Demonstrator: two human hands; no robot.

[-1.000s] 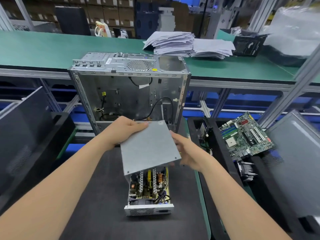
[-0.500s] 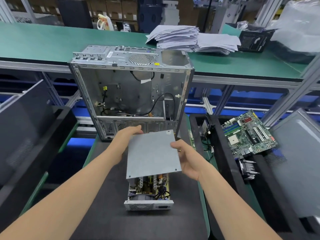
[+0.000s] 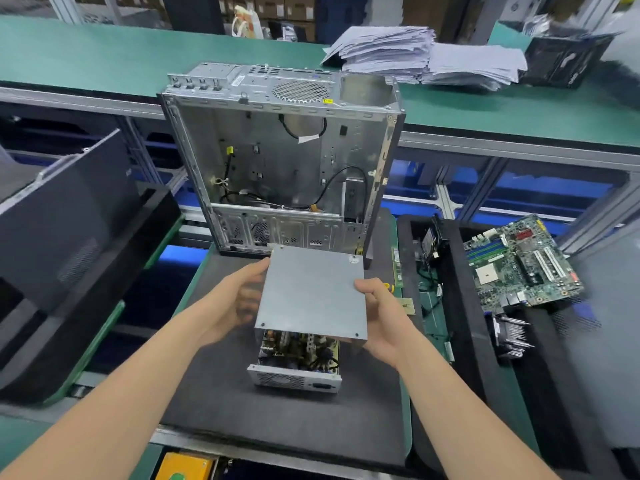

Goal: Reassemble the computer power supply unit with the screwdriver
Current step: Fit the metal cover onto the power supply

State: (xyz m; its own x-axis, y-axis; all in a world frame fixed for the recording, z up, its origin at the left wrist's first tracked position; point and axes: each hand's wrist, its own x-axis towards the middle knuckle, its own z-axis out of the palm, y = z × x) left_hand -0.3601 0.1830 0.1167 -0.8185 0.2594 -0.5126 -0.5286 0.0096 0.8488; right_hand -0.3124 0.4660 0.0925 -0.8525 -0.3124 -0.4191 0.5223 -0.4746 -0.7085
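Dark foam mat surface point(image 3: 242, 420) is sitting below a long green bench point(image 3: 104, 53). Opened power supply unit point(image 3: 294, 379) is lying mid-surface, vented end facing the near edge, circuit board showing. Both hands are holding the grey cover point(image 3: 311, 292) tilted over its far half. Left hand point(image 3: 239, 299) is cupping the left side, slightly blurred. Right hand point(image 3: 384, 320) is gripping the right side, thumb on top. Stripped computer case point(image 3: 277, 161) is standing upright at the far edge. Motherboard point(image 3: 519, 261) is leaning in a black tray point(image 3: 460, 306) past the right edge.
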